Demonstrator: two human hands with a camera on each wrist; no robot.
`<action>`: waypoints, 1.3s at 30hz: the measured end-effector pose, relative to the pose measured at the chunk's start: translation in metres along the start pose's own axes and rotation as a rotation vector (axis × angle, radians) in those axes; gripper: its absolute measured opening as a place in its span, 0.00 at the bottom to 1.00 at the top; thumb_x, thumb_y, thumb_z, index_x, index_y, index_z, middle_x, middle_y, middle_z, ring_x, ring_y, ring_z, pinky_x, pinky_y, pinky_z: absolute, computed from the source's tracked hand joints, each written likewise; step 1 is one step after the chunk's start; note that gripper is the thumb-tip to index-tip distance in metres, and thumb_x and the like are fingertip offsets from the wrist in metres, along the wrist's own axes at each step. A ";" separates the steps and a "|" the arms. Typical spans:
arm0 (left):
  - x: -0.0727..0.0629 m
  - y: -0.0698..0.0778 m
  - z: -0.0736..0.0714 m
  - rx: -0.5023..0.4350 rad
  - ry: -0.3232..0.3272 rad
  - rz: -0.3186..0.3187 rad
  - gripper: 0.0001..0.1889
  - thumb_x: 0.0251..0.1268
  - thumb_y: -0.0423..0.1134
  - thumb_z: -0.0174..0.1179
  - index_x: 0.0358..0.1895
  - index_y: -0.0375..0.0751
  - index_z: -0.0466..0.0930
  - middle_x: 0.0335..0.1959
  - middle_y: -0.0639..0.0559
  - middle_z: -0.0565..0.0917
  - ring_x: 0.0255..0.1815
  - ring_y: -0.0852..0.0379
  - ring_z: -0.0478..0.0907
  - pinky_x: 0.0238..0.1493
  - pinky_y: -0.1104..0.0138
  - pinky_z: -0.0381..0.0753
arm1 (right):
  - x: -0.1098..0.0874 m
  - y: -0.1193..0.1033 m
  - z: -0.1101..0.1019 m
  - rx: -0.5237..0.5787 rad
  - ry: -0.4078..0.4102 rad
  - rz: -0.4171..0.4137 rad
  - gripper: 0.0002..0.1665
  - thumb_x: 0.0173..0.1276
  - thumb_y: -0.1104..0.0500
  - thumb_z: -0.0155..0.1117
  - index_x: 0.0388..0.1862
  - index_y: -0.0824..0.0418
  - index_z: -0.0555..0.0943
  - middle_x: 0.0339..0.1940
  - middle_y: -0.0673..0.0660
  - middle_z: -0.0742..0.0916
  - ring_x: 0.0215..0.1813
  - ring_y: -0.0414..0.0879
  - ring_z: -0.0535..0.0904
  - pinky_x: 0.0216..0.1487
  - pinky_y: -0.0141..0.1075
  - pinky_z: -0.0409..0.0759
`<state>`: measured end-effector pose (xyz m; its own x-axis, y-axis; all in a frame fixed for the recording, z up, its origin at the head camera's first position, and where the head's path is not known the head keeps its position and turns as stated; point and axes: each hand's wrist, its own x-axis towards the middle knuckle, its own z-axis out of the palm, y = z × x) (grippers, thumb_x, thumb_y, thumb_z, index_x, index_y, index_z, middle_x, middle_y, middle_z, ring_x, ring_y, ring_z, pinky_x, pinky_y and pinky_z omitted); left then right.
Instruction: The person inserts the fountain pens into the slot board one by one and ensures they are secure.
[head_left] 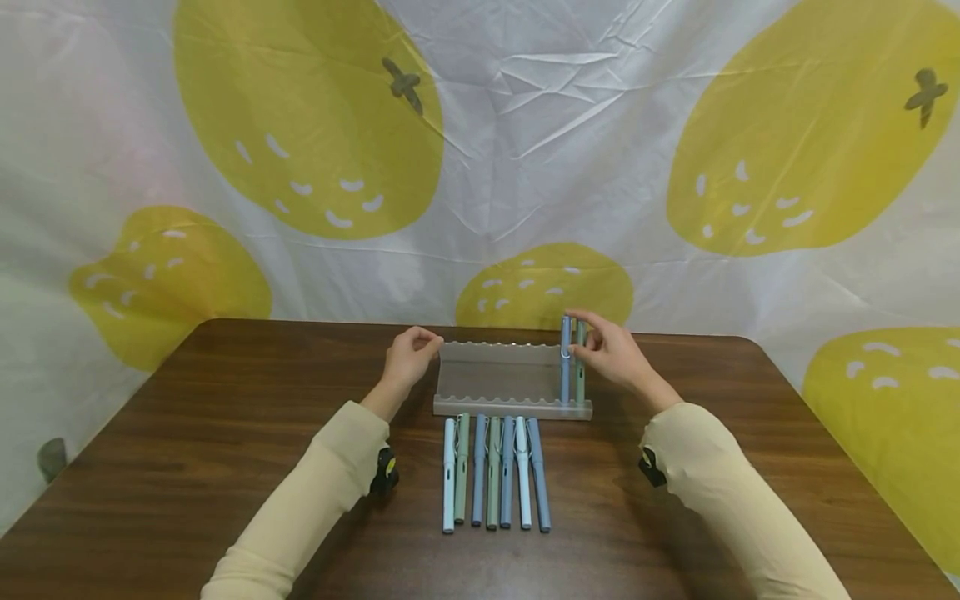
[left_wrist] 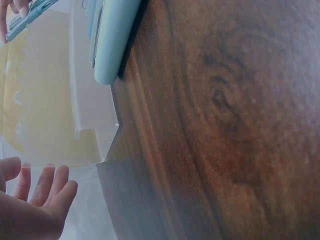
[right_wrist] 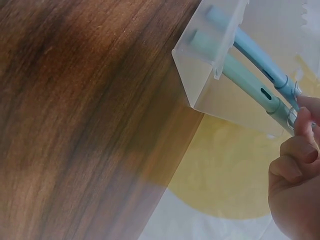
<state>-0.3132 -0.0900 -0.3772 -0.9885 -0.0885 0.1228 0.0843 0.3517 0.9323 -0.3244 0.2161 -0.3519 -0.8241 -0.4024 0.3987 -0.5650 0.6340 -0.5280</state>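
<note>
A clear, scallop-edged pen rack [head_left: 495,375] stands on the table, leaning back. My left hand [head_left: 410,360] pinches its upper left corner between thumb and fingers. At the rack's right end, my right hand [head_left: 613,354] holds a blue pen [head_left: 566,385] near its capped top with thumb and index finger. This pen stands upright, its lower end in the rack's front ledge [right_wrist: 220,40]. Just right of it a green pen [right_wrist: 250,85] stands in the end slot, partly behind the fingers in the head view.
In front of the rack lies a row of several capped pens, among them a pale blue pen [head_left: 449,475] at the left, a green pen [head_left: 493,475] mid-row and a blue pen [head_left: 538,475] at the right. A lemon-print cloth [head_left: 495,167] hangs behind the wooden table [head_left: 225,433].
</note>
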 end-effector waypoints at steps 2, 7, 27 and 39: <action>0.000 0.000 0.000 0.002 -0.002 0.000 0.10 0.62 0.40 0.54 0.38 0.34 0.75 0.37 0.40 0.79 0.41 0.44 0.76 0.42 0.56 0.71 | -0.001 -0.001 -0.001 0.010 0.004 0.004 0.32 0.59 0.63 0.61 0.63 0.57 0.64 0.13 0.52 0.74 0.15 0.43 0.66 0.20 0.37 0.65; 0.000 0.001 0.000 -0.001 -0.004 0.002 0.10 0.62 0.39 0.54 0.38 0.34 0.75 0.37 0.40 0.79 0.41 0.44 0.76 0.42 0.56 0.71 | -0.004 -0.003 -0.002 0.028 0.031 -0.008 0.32 0.59 0.62 0.61 0.63 0.56 0.64 0.14 0.51 0.74 0.15 0.43 0.66 0.19 0.36 0.65; 0.001 0.001 0.000 -0.001 -0.006 -0.003 0.10 0.62 0.39 0.54 0.39 0.34 0.75 0.39 0.39 0.79 0.42 0.44 0.76 0.42 0.56 0.71 | -0.042 -0.009 0.018 0.093 -0.071 -0.007 0.23 0.60 0.57 0.61 0.54 0.58 0.72 0.17 0.50 0.78 0.16 0.41 0.69 0.20 0.35 0.68; 0.001 0.001 0.000 -0.015 -0.002 -0.007 0.10 0.61 0.39 0.54 0.38 0.34 0.75 0.38 0.39 0.79 0.42 0.43 0.75 0.42 0.56 0.71 | -0.054 -0.025 0.029 0.147 -0.167 0.060 0.20 0.58 0.61 0.62 0.50 0.64 0.74 0.17 0.49 0.79 0.19 0.42 0.70 0.20 0.33 0.67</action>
<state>-0.3145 -0.0900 -0.3757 -0.9893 -0.0889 0.1154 0.0791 0.3372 0.9381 -0.2667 0.2034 -0.3820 -0.8448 -0.4783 0.2399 -0.5043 0.5620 -0.6556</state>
